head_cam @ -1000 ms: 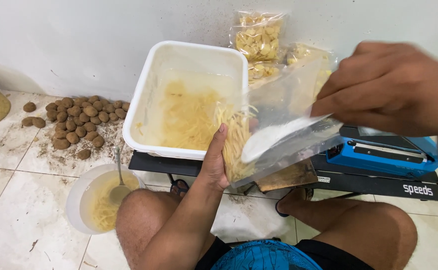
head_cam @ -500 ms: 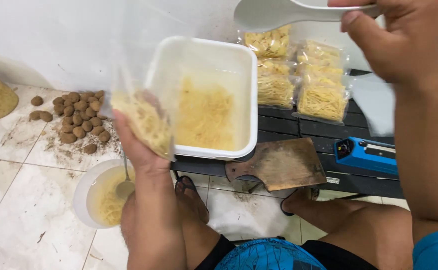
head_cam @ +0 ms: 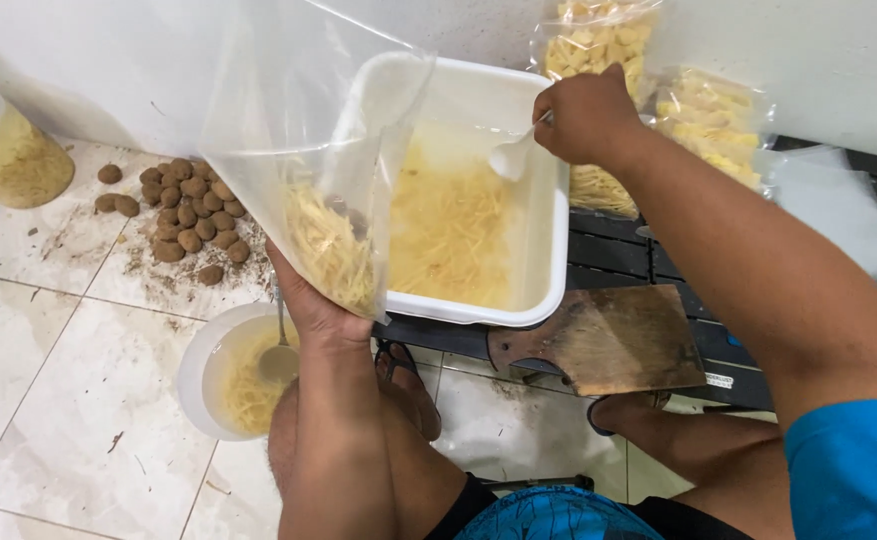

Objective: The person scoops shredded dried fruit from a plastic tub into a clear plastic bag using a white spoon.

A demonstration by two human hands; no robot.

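My left hand (head_cam: 315, 300) grips the bottom of a clear plastic bag (head_cam: 298, 130) that stands upright, with pale yellow shredded strips (head_cam: 330, 250) lying in its lower part. My right hand (head_cam: 588, 115) holds a white plastic spoon (head_cam: 513, 157) over a white rectangular tub (head_cam: 548, 250). More of the yellow shreds (head_cam: 448, 225) cover the tub's bottom. The spoon's bowl hangs just above the shreds at the far side of the tub.
Sealed bags of yellow chips (head_cam: 703, 125) lean on the wall behind the tub. A wooden board (head_cam: 598, 340) lies on a black rack. A round white bowl (head_cam: 203, 365) with a metal spoon (head_cam: 278, 350), brown balls (head_cam: 183, 205) and a jar (head_cam: 8, 155) are on the tiled floor.
My right hand came down from high up and brought the spoon into the tub. My left hand raised the bag more upright beside the tub.
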